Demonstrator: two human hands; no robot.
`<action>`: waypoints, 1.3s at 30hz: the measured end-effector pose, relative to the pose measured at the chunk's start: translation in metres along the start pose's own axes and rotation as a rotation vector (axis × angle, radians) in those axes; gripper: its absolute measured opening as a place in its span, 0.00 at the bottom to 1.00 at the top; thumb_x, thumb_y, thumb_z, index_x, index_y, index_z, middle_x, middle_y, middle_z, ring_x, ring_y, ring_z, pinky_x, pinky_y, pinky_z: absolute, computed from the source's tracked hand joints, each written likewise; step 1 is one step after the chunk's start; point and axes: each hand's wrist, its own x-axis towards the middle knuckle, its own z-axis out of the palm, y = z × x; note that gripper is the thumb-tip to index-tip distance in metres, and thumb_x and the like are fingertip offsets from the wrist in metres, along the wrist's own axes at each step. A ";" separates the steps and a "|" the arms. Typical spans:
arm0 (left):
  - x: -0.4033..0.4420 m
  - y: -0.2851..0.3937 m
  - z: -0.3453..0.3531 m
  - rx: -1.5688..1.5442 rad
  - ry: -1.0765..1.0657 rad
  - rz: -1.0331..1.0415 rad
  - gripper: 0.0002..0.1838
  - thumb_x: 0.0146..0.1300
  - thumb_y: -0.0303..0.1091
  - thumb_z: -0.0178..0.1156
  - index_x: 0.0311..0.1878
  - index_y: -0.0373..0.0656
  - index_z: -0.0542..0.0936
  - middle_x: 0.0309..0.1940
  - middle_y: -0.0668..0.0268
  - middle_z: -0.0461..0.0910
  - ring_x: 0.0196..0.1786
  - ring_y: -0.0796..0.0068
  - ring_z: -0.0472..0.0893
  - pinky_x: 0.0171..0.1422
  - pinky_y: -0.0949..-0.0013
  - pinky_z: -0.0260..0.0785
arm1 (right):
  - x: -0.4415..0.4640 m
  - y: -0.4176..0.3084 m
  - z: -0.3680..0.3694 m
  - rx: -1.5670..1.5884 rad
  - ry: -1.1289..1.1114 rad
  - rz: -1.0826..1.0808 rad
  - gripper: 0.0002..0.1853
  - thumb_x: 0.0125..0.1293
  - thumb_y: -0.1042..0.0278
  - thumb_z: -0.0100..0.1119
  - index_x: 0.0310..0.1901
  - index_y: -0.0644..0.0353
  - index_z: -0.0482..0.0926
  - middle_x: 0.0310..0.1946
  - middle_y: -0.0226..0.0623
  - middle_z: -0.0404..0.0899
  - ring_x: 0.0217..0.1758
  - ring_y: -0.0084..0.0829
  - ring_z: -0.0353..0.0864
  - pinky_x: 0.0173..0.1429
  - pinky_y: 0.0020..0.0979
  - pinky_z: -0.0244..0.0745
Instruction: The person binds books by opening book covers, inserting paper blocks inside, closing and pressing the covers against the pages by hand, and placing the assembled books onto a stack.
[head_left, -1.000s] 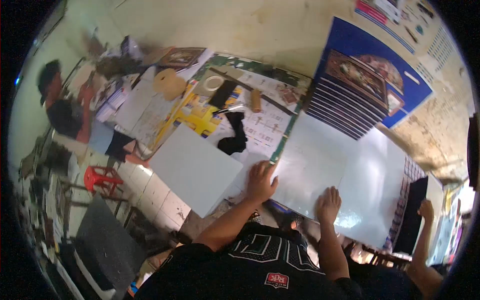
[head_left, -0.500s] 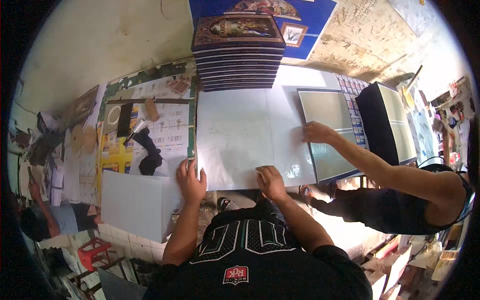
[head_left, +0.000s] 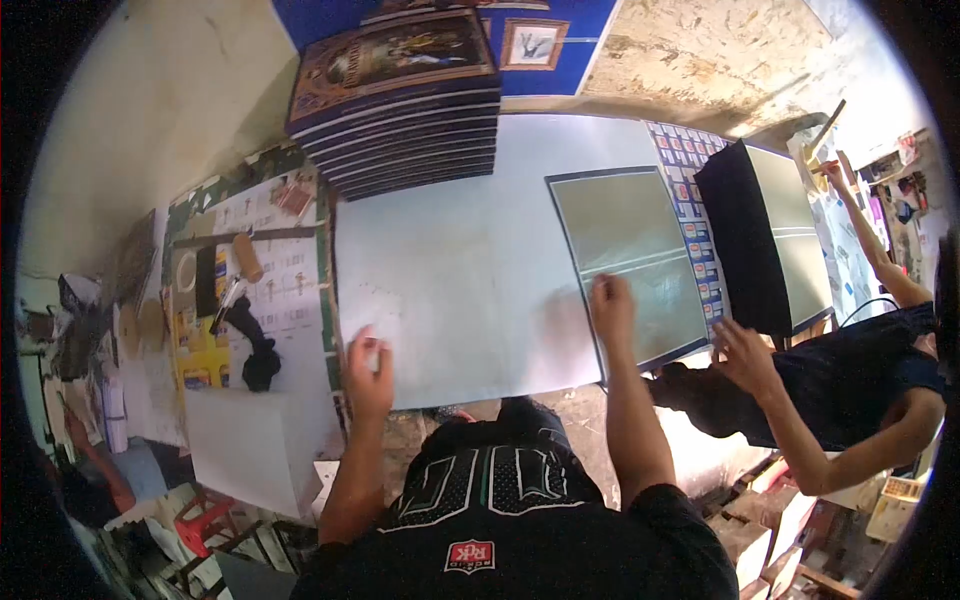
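My left hand point(head_left: 370, 380) is over the left edge of the white work surface point(head_left: 430, 290), fingers loosely bent, a gap between thumb and forefinger, nothing held. At the left edge of an opened-out book cover point(head_left: 640, 240), my right hand point(head_left: 612, 305) has its fingers curled in on the border. The cover lies flat, with grey-green boards, a dark border and a pale central strip. Its fingertips are partly hidden, so how firmly they grip is unclear. Behind both hands rises a stack of thick illustrated hardback books point(head_left: 400, 110).
A co-worker's hand point(head_left: 745, 355) is near the cover's lower right corner, the other arm stretched to the back right. Farther right is a tall stack of covers point(head_left: 795, 220). At left are a dark cloth point(head_left: 255, 350), a tape roll point(head_left: 186, 270) and a white block point(head_left: 240, 440).
My right hand has moved right from the front edge of the white surface to the cover. My left hand has lifted off the table edge. The co-worker's hand has left the cover; the view has shifted.
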 end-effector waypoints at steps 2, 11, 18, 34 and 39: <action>0.002 0.011 0.047 -0.229 -0.286 -0.133 0.18 0.66 0.30 0.60 0.58 0.39 0.75 0.35 0.67 0.76 0.35 0.76 0.76 0.42 0.73 0.71 | 0.073 0.053 -0.028 -0.027 0.134 0.076 0.17 0.70 0.59 0.53 0.42 0.67 0.81 0.38 0.51 0.82 0.43 0.48 0.82 0.47 0.42 0.74; 0.013 0.095 0.228 -0.742 -0.840 -0.908 0.17 0.70 0.44 0.57 0.53 0.41 0.77 0.29 0.66 0.74 0.28 0.77 0.70 0.35 0.73 0.66 | 0.251 0.237 -0.103 -0.287 -0.328 0.513 0.34 0.71 0.41 0.39 0.50 0.72 0.78 0.53 0.68 0.74 0.61 0.60 0.72 0.64 0.47 0.66; 0.046 0.085 0.249 -0.680 -0.718 -0.896 0.15 0.70 0.41 0.56 0.48 0.38 0.79 0.27 0.67 0.73 0.26 0.79 0.70 0.31 0.76 0.66 | 0.206 0.166 -0.092 -0.438 -0.397 0.397 0.40 0.67 0.34 0.42 0.43 0.76 0.81 0.46 0.67 0.78 0.58 0.60 0.76 0.63 0.47 0.68; 0.089 0.023 0.074 -0.491 -0.582 -0.752 0.15 0.65 0.43 0.58 0.47 0.43 0.81 0.27 0.70 0.74 0.25 0.82 0.68 0.28 0.78 0.63 | 0.047 0.017 -0.014 0.474 -0.576 0.557 0.26 0.62 0.69 0.55 0.61 0.70 0.69 0.36 0.43 0.80 0.33 0.32 0.79 0.37 0.31 0.77; 0.086 0.008 0.055 -0.453 -0.549 -0.739 0.13 0.65 0.42 0.60 0.44 0.42 0.80 0.29 0.69 0.77 0.24 0.84 0.69 0.26 0.77 0.63 | 0.026 0.013 -0.005 0.491 -0.621 0.502 0.25 0.59 0.73 0.55 0.59 0.71 0.71 0.37 0.43 0.80 0.32 0.30 0.78 0.35 0.30 0.76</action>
